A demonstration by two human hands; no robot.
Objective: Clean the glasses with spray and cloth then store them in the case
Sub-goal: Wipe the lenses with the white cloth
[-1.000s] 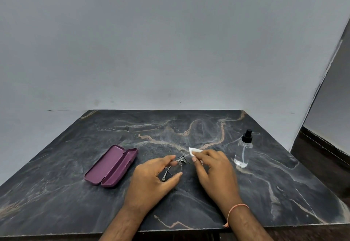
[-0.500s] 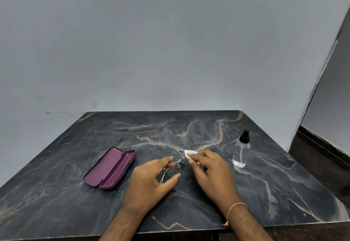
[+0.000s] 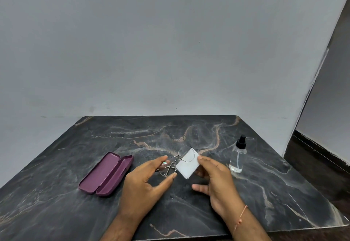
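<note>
Thin metal-framed glasses (image 3: 184, 154) are held over the middle of the dark marble table (image 3: 265, 193). My left hand (image 3: 145, 185) pinches the left lens rim between thumb and fingers. My right hand (image 3: 216, 182) holds a small white cloth (image 3: 187, 165) up behind the right lens, gripped by the fingers with the thumb spread below. The purple case (image 3: 107, 174) lies open to the left. A clear spray bottle (image 3: 237, 155) with a black nozzle stands upright to the right.
A grey wall rises behind the table. The table's right edge drops to a dark floor (image 3: 322, 174). The near table edge runs just below my wrists.
The glasses were lifted and tilted up. My right hand turned palm-inward and the folded cloth now shows as a flat white square behind the right lens.
</note>
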